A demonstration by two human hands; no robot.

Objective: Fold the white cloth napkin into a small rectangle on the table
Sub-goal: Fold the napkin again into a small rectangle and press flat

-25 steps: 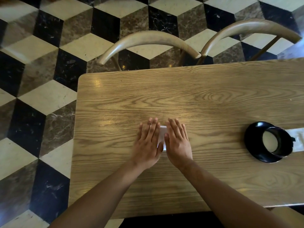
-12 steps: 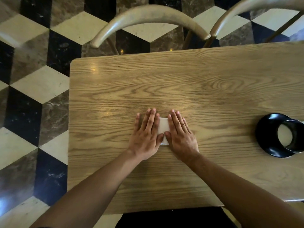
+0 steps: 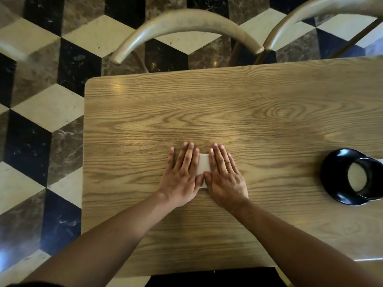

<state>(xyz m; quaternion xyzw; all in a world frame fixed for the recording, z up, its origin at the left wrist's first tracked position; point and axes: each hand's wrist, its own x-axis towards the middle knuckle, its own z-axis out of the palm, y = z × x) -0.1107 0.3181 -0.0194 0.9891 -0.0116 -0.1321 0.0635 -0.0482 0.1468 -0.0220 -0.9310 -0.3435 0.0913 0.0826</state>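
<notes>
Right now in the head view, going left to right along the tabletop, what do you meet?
Bare table → left hand → white napkin showing between the hands → right hand → black holder at the right edge.

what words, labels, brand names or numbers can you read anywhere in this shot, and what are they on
None: no readable text anywhere in this view.
The napkin, mostly covered by the left hand and right hand, shows only a plain white strip.
The black holder at the right is glossy and unmarked where visible.
The table, chairs and floor tiles carry no lettering.
</notes>
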